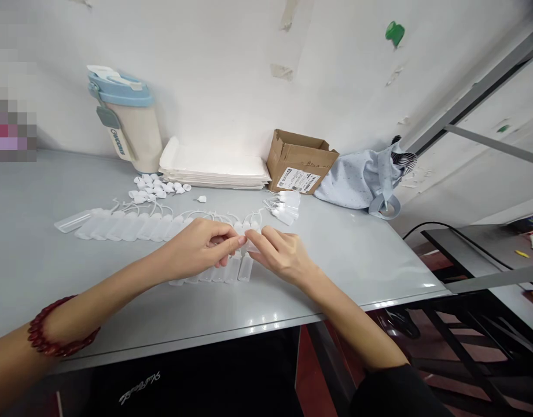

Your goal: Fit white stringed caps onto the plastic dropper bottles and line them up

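My left hand [202, 248] and my right hand [279, 252] meet over the grey table [53, 266], fingertips pinched together on a small translucent plastic bottle [245, 267] at the right end of a row. That row of small bottles [131, 227] lies side by side across the table, running left from my hands. A red bead bracelet [53, 336] circles my left wrist. A heap of small white caps [155, 188] lies beyond the row.
A cream jug with a blue lid [129, 119] stands at the back left, beside a stack of white sheets [214, 168]. An open cardboard box [298, 162], a pale blue cloth bag [366, 176] and several loose bottles [286, 207] sit at the back right.
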Available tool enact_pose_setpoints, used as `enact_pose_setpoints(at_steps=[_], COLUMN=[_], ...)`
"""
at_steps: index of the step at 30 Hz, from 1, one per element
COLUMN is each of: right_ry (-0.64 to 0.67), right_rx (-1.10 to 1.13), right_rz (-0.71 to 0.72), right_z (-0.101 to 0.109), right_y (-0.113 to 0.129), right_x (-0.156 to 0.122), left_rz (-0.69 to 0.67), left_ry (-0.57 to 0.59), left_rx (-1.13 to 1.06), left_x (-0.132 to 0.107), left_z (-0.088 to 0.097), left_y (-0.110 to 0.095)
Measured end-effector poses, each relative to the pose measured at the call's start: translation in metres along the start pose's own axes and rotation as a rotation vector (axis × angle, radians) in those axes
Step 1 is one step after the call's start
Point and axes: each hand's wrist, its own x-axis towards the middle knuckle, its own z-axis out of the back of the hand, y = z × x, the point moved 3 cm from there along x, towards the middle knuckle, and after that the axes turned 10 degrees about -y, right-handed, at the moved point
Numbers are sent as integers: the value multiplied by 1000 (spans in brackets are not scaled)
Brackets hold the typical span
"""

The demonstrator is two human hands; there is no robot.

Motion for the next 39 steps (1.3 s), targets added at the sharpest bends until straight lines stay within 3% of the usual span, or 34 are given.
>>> enact_pose_setpoints(at_steps=[6,11,15,19,24,32,39], right_ry=[24,-30,-34,49,8,-122,-12], right_rx=[-34,-67,-38,63,184,69,204], right_rz=[19,29,-44,-170,-299,-267,-474], right_z=[0,-1,-5,-11,-14,-11,-14], right_y=[2,4,3,-2,-6,-8,-34], right_x=[-6,-7,-9,-12,-13,-7,-11], left_rz=[-65,-223,-367,-412,-359,-142,1], left_ry=[6,-37,-95,-156,-194,-174,-328], left_rx=[3,148,229,228,163,32,51], left_x=[0,-2,-3,-3,-3,-1,5], left_z=[1,1,-1,-2,0,2,13], left_y=[-1,-2,-2,-1,1,0,10])
